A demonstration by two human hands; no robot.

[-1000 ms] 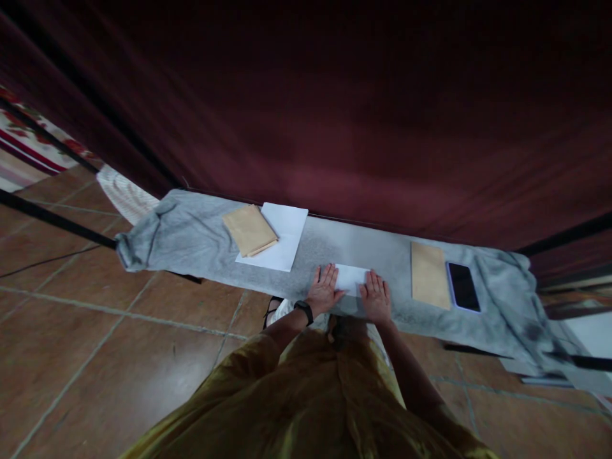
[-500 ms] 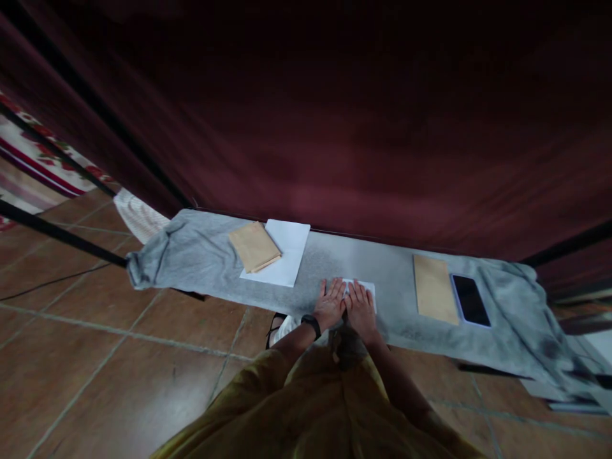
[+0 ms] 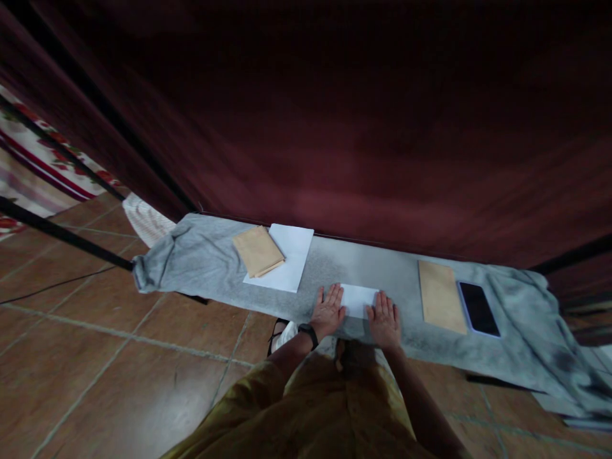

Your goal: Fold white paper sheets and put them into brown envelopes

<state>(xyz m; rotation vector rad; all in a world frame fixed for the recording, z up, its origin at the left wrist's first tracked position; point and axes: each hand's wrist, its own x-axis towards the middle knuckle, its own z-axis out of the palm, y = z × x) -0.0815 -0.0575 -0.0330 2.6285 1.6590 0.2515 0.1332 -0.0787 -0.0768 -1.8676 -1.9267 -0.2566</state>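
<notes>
A small white sheet of paper, looking folded, lies flat on the grey cloth in front of me. My left hand, with a dark band on its wrist, rests flat on the paper's left edge, fingers stretched out. On the opposite edge lies my right hand, also flat with fingers extended. Neither hand grasps anything. Left of them, brown envelopes sit stacked partly over larger white sheets. To the right is a single brown envelope.
A phone with a pale purple edge lies beside the right envelope. The cloth covers a narrow bench-like surface, bunched at both ends. A dark red curtain hangs behind it. Dark metal bars stand at the left, above a tiled floor.
My hands have slid apart from the middle of the small paper to its left and right edges, uncovering its centre. The view has shifted slightly.
</notes>
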